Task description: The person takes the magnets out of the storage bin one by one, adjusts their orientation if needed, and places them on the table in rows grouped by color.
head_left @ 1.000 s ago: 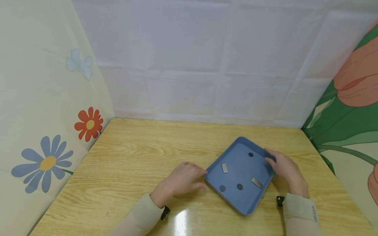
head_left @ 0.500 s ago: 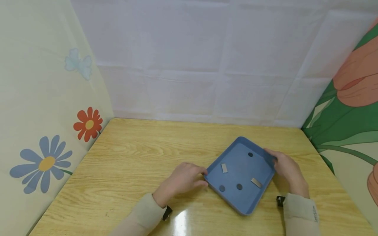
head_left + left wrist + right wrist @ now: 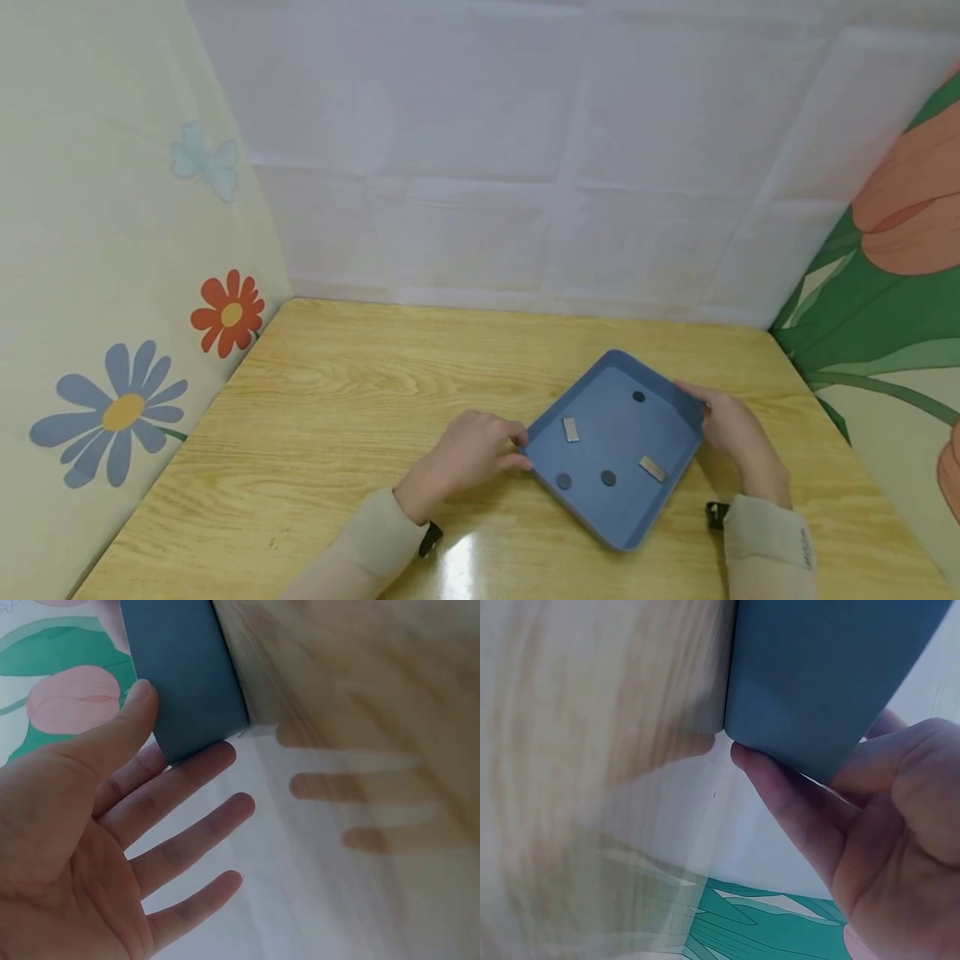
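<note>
A shallow blue tray lies askew on the table. In it are three small dark discs, one at the back and two toward the front, and two flat silvery bars, one on the left and one on the right. My left hand holds the tray's left corner between thumb and fingers; in the left wrist view the lower fingers stand spread and off it. At the opposite corner, my right hand grips the tray, its thumb near the rim and a fingertip against the outer wall.
The wood-grain table stretches left of the tray. White cloth hangs behind it, with flower-printed cloths at both sides. A bright light reflection lies on the table near the left wrist.
The left hand has come right and closed its small gap to the tray's corner. The right thumb has moved from inside the tray back toward the rim. The tray has hardly moved.
</note>
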`<state>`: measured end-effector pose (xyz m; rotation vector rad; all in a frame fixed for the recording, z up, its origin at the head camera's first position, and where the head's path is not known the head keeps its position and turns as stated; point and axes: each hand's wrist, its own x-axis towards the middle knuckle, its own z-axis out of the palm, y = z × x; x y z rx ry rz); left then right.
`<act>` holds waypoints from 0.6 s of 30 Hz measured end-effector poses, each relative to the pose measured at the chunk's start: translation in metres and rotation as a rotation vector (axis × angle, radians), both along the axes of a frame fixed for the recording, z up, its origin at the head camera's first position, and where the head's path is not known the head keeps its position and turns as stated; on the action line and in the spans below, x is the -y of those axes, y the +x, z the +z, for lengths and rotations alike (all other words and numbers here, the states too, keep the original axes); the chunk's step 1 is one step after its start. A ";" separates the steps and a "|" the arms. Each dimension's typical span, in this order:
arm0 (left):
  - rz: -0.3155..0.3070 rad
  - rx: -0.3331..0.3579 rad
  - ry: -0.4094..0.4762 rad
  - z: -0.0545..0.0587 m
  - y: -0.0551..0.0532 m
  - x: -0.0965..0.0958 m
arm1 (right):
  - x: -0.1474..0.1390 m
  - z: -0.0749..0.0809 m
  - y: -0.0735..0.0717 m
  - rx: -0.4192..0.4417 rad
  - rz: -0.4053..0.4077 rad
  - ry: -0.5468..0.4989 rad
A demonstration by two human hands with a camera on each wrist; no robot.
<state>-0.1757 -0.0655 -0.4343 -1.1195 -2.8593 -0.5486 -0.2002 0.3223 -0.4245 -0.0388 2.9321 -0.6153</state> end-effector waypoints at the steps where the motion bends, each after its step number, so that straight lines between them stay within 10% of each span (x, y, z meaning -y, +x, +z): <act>1: -0.003 0.001 0.000 0.001 -0.001 0.000 | -0.001 0.000 0.000 -0.002 0.001 -0.002; 18: -0.026 0.009 -0.061 0.009 -0.022 -0.001 | -0.001 -0.002 0.001 -0.045 0.012 0.001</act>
